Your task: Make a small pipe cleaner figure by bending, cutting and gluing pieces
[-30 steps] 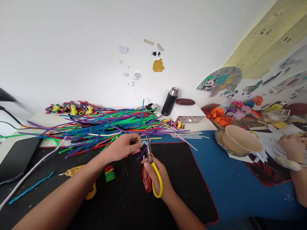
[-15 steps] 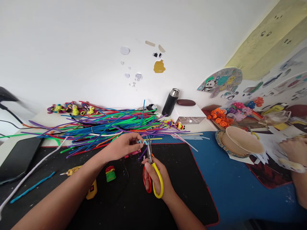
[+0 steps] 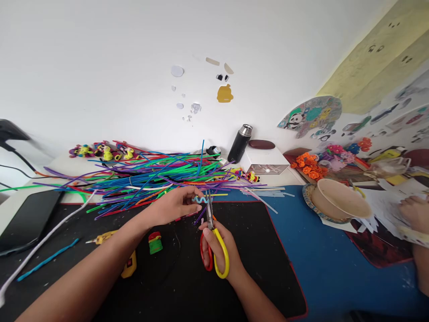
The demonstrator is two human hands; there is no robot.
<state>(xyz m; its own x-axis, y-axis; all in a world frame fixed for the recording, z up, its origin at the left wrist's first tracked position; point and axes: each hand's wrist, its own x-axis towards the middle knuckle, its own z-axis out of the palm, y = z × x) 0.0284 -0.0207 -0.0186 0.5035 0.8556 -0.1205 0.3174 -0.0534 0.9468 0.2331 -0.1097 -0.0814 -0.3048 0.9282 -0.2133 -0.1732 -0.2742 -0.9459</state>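
Between the fingertips of my left hand (image 3: 176,205) is a short, wavy light-blue pipe cleaner (image 3: 200,200). Its right end reaches the blades of a pair of scissors (image 3: 221,255) with one red and one yellow handle. My right hand (image 3: 224,246) has its fingers through those handles, with the blades pointing away from me and slightly parted. Left of the scissors, a small green and red coiled piece (image 3: 155,243) lies on the black mat (image 3: 254,259). A yellow glue gun (image 3: 129,266) is partly hidden under my left forearm.
A heap of coloured pipe cleaners (image 3: 144,179) spreads behind my hands. A black flask (image 3: 240,144) stands by a white box (image 3: 268,162). To the right are a bowl (image 3: 343,199), orange flowers (image 3: 308,166) and another person's hand (image 3: 415,212). A blue pipe cleaner (image 3: 48,259) lies left.
The whole view has shifted slightly. My left fingers have moved a little on the light-blue pipe cleaner, showing more of its waves. The scissors stay at its right end.
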